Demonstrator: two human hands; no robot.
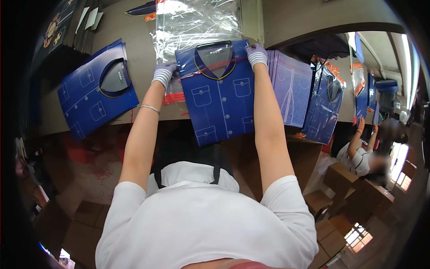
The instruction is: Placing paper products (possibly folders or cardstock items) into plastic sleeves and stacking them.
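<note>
A flat blue jacket [221,105], apparently printed card or paper, has drawn pockets, buttons and a yellow-edged collar. It lies in front of me, its lower end reaching past the table's near edge. My left hand [165,73], in a striped glove, is closed at its upper left edge. The upper right corner is pinched in my right hand [257,54], gloved the same way. Beyond it lies a pile of clear plastic bags [197,22] with red strips. Clear film seems to lie across the jacket's upper part; the fingertips are partly hidden.
More blue jackets [96,89] lie stacked at the left. On the right are printed pale purple trousers [291,87] and bagged jackets [323,105]. Dark stacked goods [62,40] stand far left. Another person [358,154] works at the right, near cardboard boxes [342,177].
</note>
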